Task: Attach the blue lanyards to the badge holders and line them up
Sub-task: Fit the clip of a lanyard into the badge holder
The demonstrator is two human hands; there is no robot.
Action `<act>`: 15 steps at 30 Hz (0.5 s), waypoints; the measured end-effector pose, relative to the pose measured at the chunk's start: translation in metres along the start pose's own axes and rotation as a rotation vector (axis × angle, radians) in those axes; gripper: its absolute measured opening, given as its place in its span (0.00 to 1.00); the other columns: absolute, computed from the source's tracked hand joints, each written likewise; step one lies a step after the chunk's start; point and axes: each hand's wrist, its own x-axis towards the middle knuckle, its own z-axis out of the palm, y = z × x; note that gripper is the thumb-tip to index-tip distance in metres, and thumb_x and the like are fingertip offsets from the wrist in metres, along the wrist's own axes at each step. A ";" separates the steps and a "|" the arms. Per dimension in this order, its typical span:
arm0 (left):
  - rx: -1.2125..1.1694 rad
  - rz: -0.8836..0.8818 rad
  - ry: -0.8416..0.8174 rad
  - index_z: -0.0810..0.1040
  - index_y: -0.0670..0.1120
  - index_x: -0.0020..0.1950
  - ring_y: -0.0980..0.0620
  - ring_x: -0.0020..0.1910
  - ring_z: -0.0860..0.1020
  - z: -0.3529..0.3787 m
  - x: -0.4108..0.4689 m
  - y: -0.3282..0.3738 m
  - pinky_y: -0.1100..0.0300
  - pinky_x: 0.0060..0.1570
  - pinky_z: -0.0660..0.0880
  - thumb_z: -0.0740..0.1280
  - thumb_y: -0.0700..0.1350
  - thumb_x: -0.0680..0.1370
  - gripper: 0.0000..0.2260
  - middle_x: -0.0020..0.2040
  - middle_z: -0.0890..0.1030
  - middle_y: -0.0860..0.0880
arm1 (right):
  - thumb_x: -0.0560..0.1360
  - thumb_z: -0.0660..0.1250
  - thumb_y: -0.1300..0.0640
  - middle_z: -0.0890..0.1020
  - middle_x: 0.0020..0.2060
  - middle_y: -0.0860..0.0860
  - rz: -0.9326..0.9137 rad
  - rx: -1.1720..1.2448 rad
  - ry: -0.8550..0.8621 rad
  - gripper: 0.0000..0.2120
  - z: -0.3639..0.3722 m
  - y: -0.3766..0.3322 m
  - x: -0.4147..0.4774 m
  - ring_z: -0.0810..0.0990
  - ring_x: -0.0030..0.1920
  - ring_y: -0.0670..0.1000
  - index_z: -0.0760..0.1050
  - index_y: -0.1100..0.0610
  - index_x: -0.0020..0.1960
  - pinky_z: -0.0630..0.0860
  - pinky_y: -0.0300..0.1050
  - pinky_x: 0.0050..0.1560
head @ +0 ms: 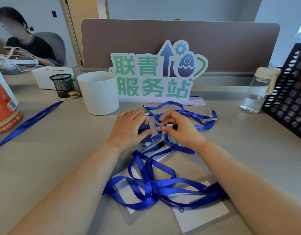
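though cluttered with lanyards (156,185) — pale wood-grain desk (61,150), brown partition (163,34)

"联青服务站" on desk sign (156,77)

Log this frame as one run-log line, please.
left hand: holds badge holder | right hand: pinches lanyard clip | stage: attaching
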 end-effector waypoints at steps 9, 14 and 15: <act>-0.062 -0.186 -0.052 0.75 0.47 0.50 0.56 0.35 0.71 -0.007 0.005 0.007 0.59 0.48 0.60 0.61 0.65 0.66 0.24 0.35 0.72 0.57 | 0.75 0.66 0.65 0.81 0.43 0.45 -0.054 -0.083 0.001 0.10 -0.001 -0.002 -0.002 0.78 0.45 0.36 0.75 0.53 0.53 0.69 0.21 0.48; -0.014 -0.108 -0.040 0.73 0.55 0.34 0.57 0.33 0.69 -0.008 0.007 0.008 0.57 0.42 0.59 0.61 0.61 0.68 0.11 0.32 0.70 0.59 | 0.71 0.71 0.60 0.83 0.46 0.46 -0.022 -0.109 0.031 0.13 0.000 -0.002 -0.002 0.79 0.48 0.47 0.79 0.54 0.56 0.70 0.26 0.48; -0.018 -0.103 -0.038 0.74 0.55 0.34 0.57 0.32 0.68 -0.009 0.008 0.008 0.58 0.42 0.59 0.62 0.61 0.67 0.11 0.32 0.69 0.59 | 0.71 0.71 0.59 0.83 0.47 0.48 -0.013 -0.109 0.044 0.13 0.001 -0.003 -0.001 0.79 0.47 0.48 0.79 0.55 0.55 0.71 0.27 0.47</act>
